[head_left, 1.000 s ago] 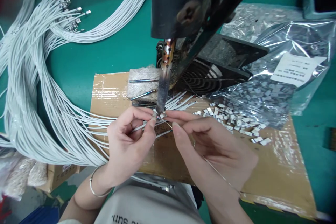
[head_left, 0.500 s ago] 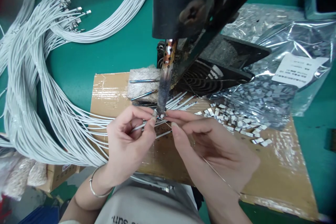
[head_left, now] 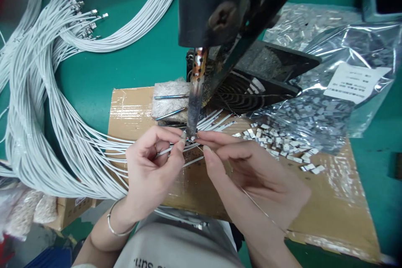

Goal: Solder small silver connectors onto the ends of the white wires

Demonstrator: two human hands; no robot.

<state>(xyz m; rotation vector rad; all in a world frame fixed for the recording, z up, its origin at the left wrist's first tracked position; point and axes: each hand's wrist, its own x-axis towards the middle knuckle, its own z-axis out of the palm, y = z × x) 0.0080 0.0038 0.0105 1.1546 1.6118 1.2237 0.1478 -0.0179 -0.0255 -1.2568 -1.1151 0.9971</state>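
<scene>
My left hand (head_left: 157,167) pinches a white cable end between thumb and forefinger, right beside the tip of the soldering iron (head_left: 195,100). In my right hand (head_left: 248,171) a thin solder wire (head_left: 257,204) runs between the fingers and back across the palm to the wrist. The fingertips of both hands nearly meet at the iron tip, with a tiny metal part between them. Loose white cable ends (head_left: 216,120) lie behind the tip on the cardboard (head_left: 329,201).
Bundled white cables (head_left: 28,134) cover the left side. Small metal connectors (head_left: 282,144) are scattered right of the hands, before a clear bag (head_left: 320,113) of parts. A black fan (head_left: 245,94) stands behind the iron, next to a wrapped block (head_left: 163,111).
The iron, its holder and the fan appear slightly further left. Both hands have shifted very slightly left and keep their grips.
</scene>
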